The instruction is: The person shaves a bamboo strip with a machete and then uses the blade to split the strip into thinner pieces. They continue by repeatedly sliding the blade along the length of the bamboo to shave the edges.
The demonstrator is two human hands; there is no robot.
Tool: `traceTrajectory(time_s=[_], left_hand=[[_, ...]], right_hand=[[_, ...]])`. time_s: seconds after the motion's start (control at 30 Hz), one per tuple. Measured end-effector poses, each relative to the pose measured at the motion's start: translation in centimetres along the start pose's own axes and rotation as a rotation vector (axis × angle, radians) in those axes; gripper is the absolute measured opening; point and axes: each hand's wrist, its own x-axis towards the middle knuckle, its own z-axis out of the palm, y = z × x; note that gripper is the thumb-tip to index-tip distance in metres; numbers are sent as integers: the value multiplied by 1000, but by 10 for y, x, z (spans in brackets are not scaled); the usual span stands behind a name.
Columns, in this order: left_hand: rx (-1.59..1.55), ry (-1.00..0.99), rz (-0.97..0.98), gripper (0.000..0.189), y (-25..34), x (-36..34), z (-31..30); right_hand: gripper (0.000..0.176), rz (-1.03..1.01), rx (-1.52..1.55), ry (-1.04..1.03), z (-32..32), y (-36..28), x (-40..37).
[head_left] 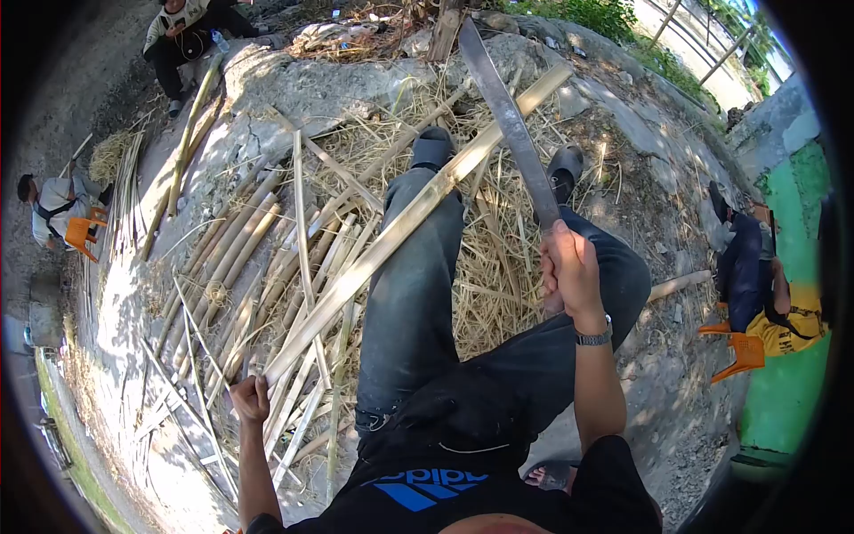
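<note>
My left hand [251, 400] is closed round the near end of a long split bamboo strip [384, 246]. The strip slants up to the right across my leg, its pale inner side showing, and its far end lies past my shoes. In my right hand [569, 270] is the handle of a machete [508, 111], thumb along the grip. Its long dark blade points away from me and overlaps the bamboo near the strip's far end in this view. A watch sits on my right wrist.
Bamboo poles [238, 238] and split strips lie on the ground at the left. Shavings [489, 258] cover the ground around my feet. A person [60, 206] sits at the left, another [182, 36] at the upper left, a third [752, 276] at the right on an orange chair [740, 356].
</note>
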Motion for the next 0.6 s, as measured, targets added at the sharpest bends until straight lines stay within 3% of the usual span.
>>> traceTrajectory(time_s=[0.03,0.3,0.37,0.4,0.5,0.6], left_hand=[[27,8,-15,53,-3,1,-1],[135,-30,36,50,-8,9,-9],[141,-30,103,49,-1,10,-7],[141,-9,98,49,12,14,-9],[282,-39,255,49,-1,7,-19],[227,-12,168,47,3,2,-12]], right_hand=[[48,-116,-97,59,-6,6,10],[46,-7,94,235,-14,-20,53],[45,78,169,71,29,5,19],[43,21,14,-123,53,34,-10],[42,186,137,-158,58,28,-31],[45,36,131,-30,16,2,11]])
